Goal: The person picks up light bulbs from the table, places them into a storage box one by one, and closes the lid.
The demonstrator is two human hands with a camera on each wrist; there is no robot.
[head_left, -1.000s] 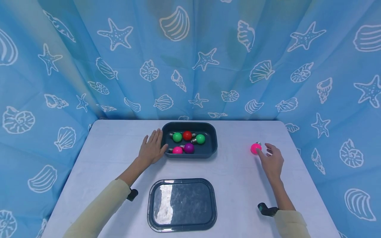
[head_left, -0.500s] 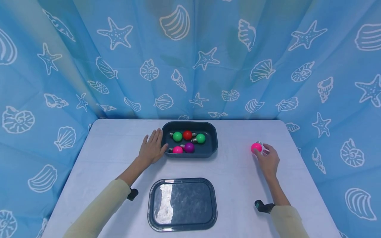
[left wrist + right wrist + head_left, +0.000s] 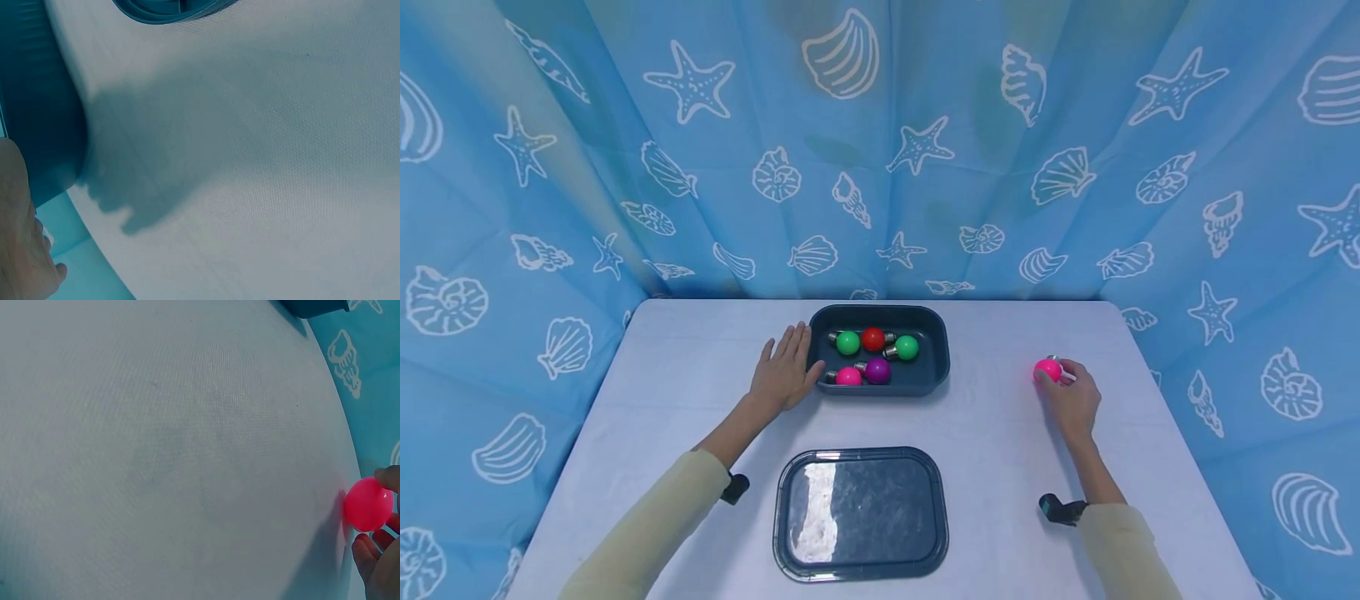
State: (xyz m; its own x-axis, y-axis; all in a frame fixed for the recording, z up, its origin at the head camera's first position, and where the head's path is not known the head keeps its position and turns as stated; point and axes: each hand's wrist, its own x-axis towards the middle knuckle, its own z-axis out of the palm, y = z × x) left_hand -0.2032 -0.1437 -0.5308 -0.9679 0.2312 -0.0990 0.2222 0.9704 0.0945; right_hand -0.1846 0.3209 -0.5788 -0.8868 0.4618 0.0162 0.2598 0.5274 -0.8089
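My left hand [image 3: 781, 373] lies with its fingers straight against the left rim of a dark blue box [image 3: 934, 354]. Inside are two green light bulbs [image 3: 847, 342] [image 3: 907, 347], a red bulb [image 3: 872, 339], a purple bulb [image 3: 877, 371] and a pink bulb [image 3: 848, 377]. Over at the right of the table, my right hand [image 3: 1075, 404] pinches another pink light bulb [image 3: 1047, 370] between thumb and fingers. In the right wrist view, the pink globe [image 3: 367, 505] shows with fingertips above and below it; its metal base is mostly hidden there.
A dark blue lid [image 3: 861, 512] lies flat nearer to me, in front of the box. Both stand on a table with a white cloth [image 3: 992, 467]. Blue shell-patterned curtains [image 3: 880, 208] hang behind and at both sides.
My right hand has moved slightly left and closed its fingers around the pink bulb, which stays at about the same spot. My left hand and the box have not moved.
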